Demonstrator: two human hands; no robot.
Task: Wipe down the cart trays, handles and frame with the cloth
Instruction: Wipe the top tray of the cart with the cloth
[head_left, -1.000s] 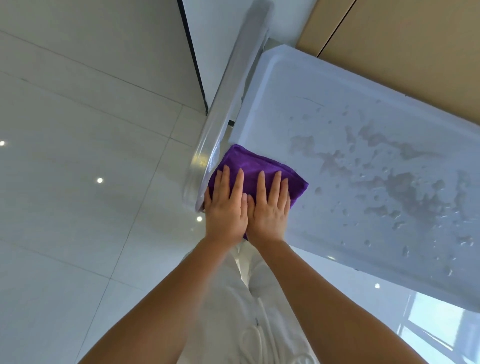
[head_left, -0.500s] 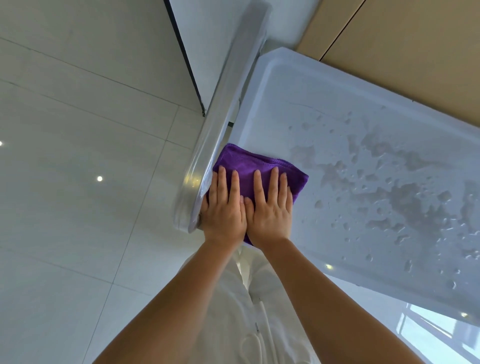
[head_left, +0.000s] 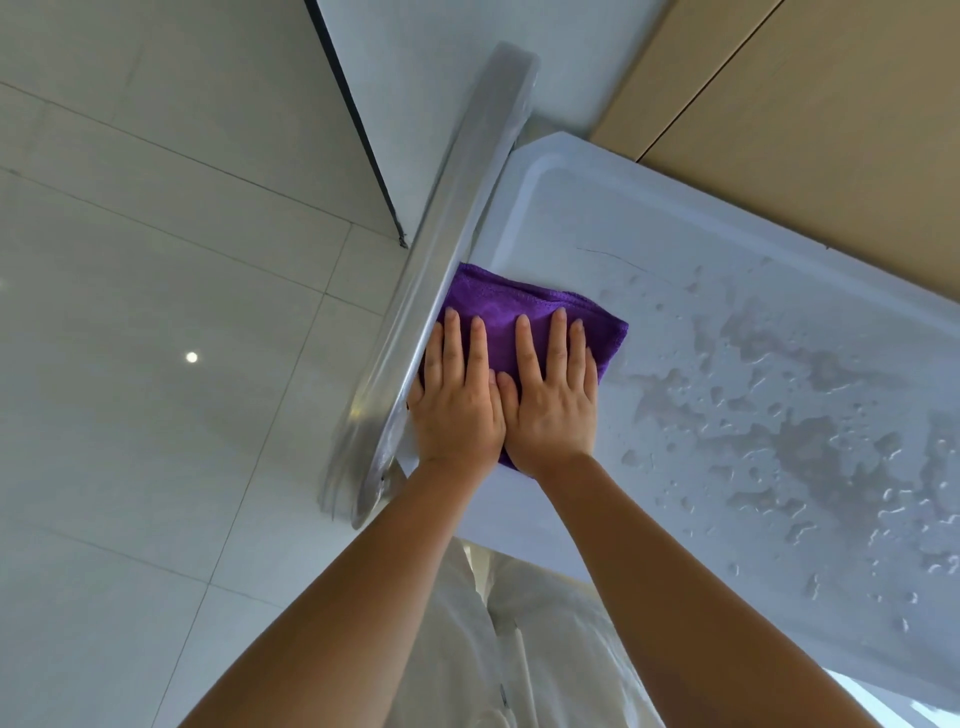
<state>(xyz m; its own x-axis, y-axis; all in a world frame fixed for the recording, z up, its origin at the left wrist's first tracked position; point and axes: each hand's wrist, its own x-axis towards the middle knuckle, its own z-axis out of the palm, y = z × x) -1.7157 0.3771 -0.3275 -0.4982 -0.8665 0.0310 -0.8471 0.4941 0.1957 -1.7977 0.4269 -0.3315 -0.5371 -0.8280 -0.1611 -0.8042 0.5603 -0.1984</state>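
Note:
A folded purple cloth (head_left: 524, 312) lies flat on the left end of the white top tray (head_left: 623, 223) of the cart. My left hand (head_left: 457, 400) and my right hand (head_left: 550, 400) press side by side on the cloth, palms down, fingers straight and pointing away from me. The left hand's outer edge touches the silver metal handle (head_left: 441, 260) that runs along the tray's left end. The rest of the tray is covered with water drops and wet smears (head_left: 779, 415).
Glossy pale floor tiles (head_left: 156, 364) spread to the left. A white wall panel with a dark edge (head_left: 363, 156) stands behind the handle, and a tan wall (head_left: 805, 104) runs behind the tray. My white clothing (head_left: 519, 649) shows below the tray's near edge.
Both hands slid the cloth a little farther away along the tray beside the handle; the view shifted so more of the tray's near corner and handle end shows.

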